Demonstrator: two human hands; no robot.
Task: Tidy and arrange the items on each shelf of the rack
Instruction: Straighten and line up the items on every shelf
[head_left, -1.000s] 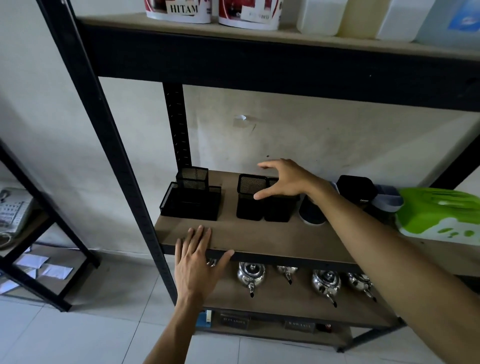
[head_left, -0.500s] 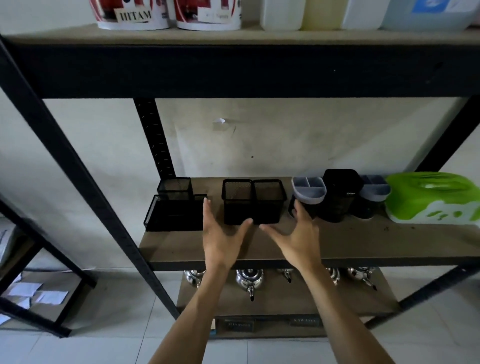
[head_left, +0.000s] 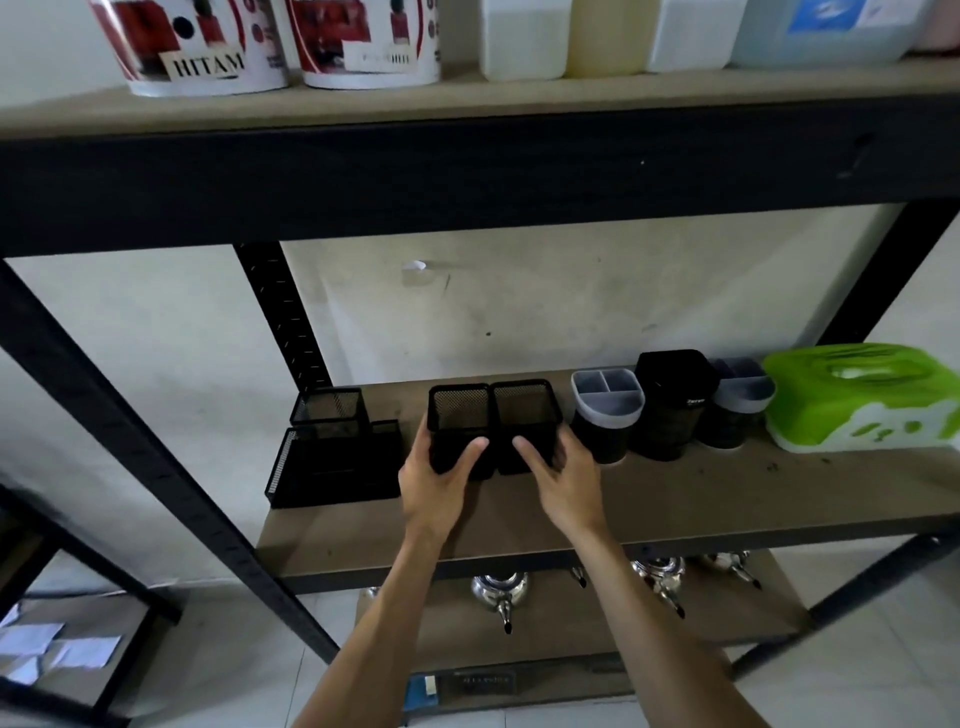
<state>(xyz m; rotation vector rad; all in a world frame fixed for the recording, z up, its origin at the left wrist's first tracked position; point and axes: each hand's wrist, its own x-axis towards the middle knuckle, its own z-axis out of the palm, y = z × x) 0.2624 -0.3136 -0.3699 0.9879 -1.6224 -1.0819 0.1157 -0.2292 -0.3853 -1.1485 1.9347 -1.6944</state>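
Mesh cups (head_left: 493, 423), two of them, stand touching side by side on the middle shelf (head_left: 675, 499), and both hands are on them: the left hand (head_left: 436, 478) wraps the left cup with its thumb across the front face, and the right hand (head_left: 558, 475) does the same on the right cup, its fingers curled round the far side. Each hand grips its own cup low on the wall, near the base. Wire mesh of this sort is likely light and fairly stiff, and empty as far as can be seen, so the pair should slide or lift easily; the walls may give a little if squeezed, so the firmer hold is probably at the corners or the rim rather than mid-panel. The mesh gives fingers purchase, so slipping seems unlikely. Just left of the grip sits one mesh organiser (head_left: 332, 457), a low tray with a taller cup behind. Just right of the grip stand three round holders: two grey-topped divided ones (head_left: 608, 415) with one black one (head_left: 672, 405) between them, then one green box (head_left: 862, 400). Below the hands, at least three metal kettles (head_left: 501, 592) show under the shelf edge. Above, two buckets (head_left: 208, 47) and several jugs (head_left: 524, 36).
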